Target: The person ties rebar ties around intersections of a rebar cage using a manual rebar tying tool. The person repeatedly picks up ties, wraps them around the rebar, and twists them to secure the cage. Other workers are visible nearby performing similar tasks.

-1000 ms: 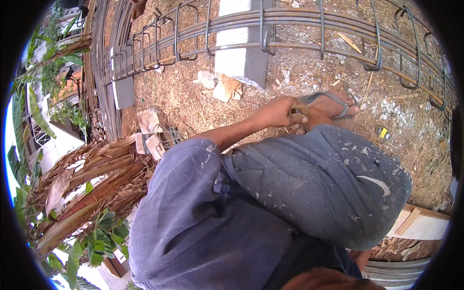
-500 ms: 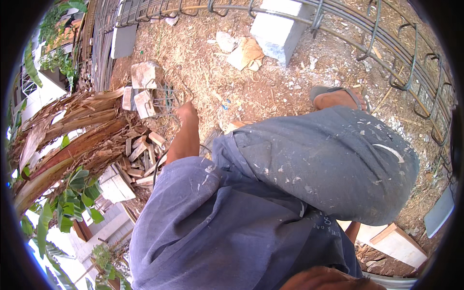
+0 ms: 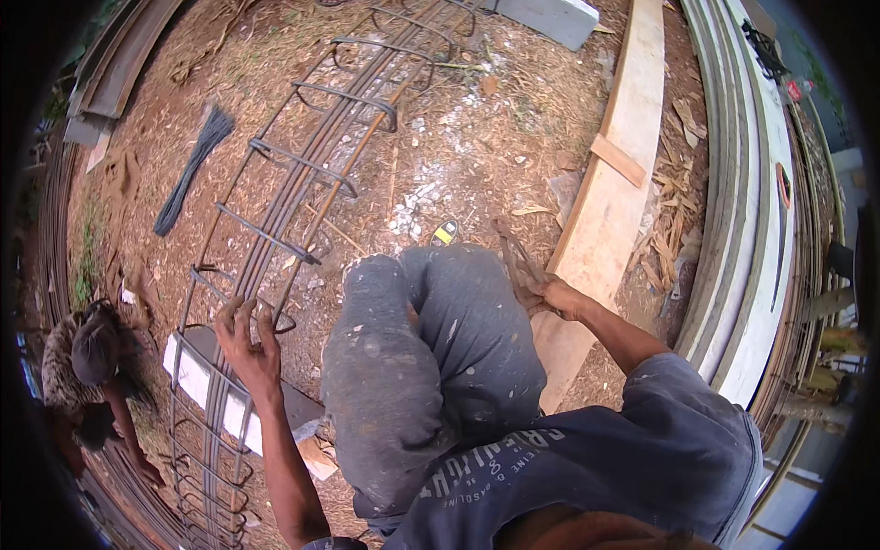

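- Head view, change: compared with half a second ago, the view has swung toward the person's right; the left hand (image 3: 247, 339) has left the ground beside the bricks and is now at the long grey-brown steel rebar cage (image 3: 302, 163).
- Left hand: fingers curled over the cage's bars, in apparent contact. Whether the grip is firm cannot be told.
- Right hand (image 3: 555, 298): now in view, closed around a slim dark metal two-armed tool (image 3: 516, 252), apparently pincers, raised beside the right knee.
- Cage position: diagonally across the person's left front, passing over a white-and-grey rectangular block (image 3: 188, 362).
- Implication (judgement): cage and tool are now both at hand, one per side.
- Surroundings: a dark bundle of thin wire (image 3: 192, 170) lies beyond the cage; a black-and-yellow round object (image 3: 445, 233) lies ahead of the knees; a long pale wooden plank (image 3: 596, 238) lies at right; a co-worker (image 3: 78, 353) bends at far left.
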A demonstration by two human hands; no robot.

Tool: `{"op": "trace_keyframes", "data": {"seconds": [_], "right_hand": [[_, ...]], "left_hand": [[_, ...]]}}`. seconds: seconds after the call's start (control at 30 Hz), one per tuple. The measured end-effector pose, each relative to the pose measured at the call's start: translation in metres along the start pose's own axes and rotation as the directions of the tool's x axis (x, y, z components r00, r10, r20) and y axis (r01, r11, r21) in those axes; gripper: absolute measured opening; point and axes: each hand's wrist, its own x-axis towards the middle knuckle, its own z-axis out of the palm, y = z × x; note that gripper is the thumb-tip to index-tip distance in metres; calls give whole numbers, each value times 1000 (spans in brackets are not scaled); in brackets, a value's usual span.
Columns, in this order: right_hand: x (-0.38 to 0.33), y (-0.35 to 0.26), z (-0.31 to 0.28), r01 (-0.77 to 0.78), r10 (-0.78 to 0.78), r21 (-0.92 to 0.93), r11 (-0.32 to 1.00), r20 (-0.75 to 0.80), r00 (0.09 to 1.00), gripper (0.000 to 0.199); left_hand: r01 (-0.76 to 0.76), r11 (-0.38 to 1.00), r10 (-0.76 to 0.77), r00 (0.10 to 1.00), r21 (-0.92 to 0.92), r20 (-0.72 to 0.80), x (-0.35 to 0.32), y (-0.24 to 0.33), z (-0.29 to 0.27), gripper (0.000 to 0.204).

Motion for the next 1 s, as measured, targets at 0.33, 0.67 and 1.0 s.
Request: {"op": "trace_keyframes", "data": {"seconds": [0.33,0.67,1.0], "right_hand": [[-50,20,-131,-246,-332,-552,796,-739,586,59],[-66,-85,-237,-502,45,-860,91,-500,865,41],[-16,-179,-238,-401,420,-915,-48,-382,823,32]], "left_hand": [[-514,857,439,770,43,463,121,39,162,75],[-500,844,354,790,194,500,112,17,196,70],[-483,856,313,770,186,556,119,34,181,46]]}}
